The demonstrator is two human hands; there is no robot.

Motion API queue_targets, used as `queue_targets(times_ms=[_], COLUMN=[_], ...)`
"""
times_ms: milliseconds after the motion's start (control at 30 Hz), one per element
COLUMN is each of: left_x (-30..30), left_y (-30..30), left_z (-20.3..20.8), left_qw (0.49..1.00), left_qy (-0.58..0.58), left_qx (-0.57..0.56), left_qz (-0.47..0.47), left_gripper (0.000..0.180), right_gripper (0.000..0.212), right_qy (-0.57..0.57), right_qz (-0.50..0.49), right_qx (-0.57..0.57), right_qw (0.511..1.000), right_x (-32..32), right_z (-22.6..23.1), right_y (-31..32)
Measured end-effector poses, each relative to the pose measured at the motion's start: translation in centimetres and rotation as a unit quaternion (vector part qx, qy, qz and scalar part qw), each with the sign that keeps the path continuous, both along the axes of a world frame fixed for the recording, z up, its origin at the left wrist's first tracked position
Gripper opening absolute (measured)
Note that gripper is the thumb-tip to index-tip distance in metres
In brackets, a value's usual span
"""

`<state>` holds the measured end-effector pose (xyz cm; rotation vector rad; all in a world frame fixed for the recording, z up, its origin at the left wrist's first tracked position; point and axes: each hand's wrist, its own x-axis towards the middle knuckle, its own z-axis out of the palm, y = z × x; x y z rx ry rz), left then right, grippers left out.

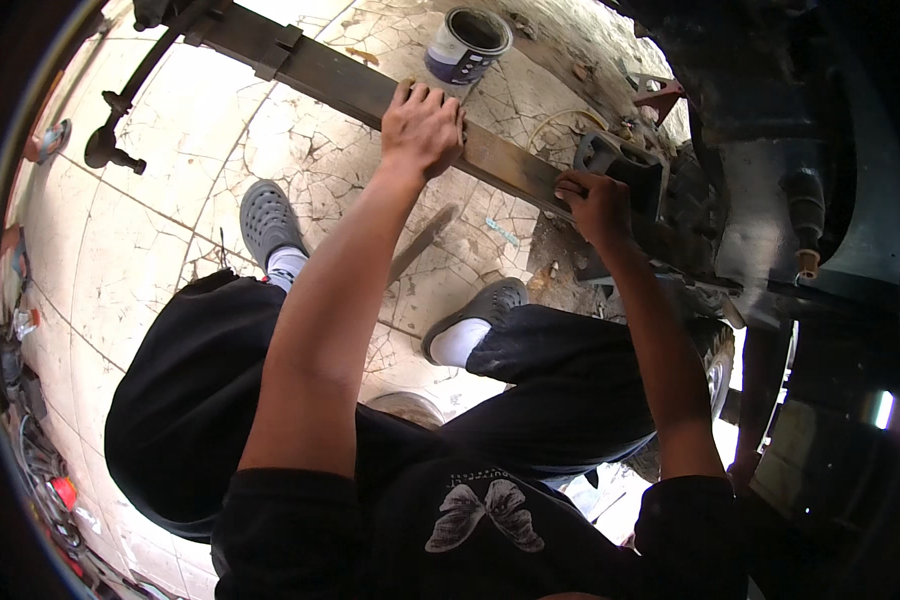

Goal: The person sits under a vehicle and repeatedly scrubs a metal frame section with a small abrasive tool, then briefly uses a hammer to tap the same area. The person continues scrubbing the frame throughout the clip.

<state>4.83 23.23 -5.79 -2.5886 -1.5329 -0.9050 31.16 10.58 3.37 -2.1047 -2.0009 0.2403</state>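
A long, flat steel leaf spring (355,88) runs slantwise from the upper left to the middle right, with a metal clip band around it near its far left part. My left hand (425,130) is closed over the bar near its middle, fingers curled across the top. Farther right, my right hand (598,205) is closed at the bar's right part, its fingertips bent against the metal; whether anything small lies under them is hidden. A dark rod with a ball-jointed end (110,135) hangs to the left of the spring.
Just beyond the spring stands an open paint can (467,48). Dark vehicle parts (770,170) and a black bracket (625,165) crowd the right side. A flat strip (422,243) lies on the cracked tile floor (210,130) between my feet. Assorted parts (45,480) line the left rim.
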Motion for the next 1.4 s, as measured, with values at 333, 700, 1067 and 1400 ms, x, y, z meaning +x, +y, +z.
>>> queue_targets(times_ms=[333, 700, 1067, 1400], left_x=[0.6, 0.9, -0.1, 1.0], left_y=[-0.3, -0.2, 0.2, 0.0], left_z=[0.5, -0.3, -0.6, -0.3], left_qw=[1.000, 0.998, 0.999, 0.997], left_qy=[-0.013, -0.043, -0.023, -0.043], left_qx=[0.001, 0.039, 0.046, 0.068], left_qz=[0.007, 0.014, 0.008, 0.017], left_gripper=[0.029, 0.031, 0.031, 0.031], right_gripper=[0.028, 0.029, 0.025, 0.026], right_qy=[0.041, 0.004, 0.037, 0.059], right_qz=[0.028, -0.004, 0.039, 0.057], right_qx=[0.035, 0.005, 0.008, 0.013], right_qw=[0.998, 1.000, 0.999, 0.997], right_x=[-5.1, 1.1, -1.1, -3.8], right_z=[-1.8, -0.6, -1.5, -1.6], right_y=[5.2, 0.8, 2.7, 5.2])
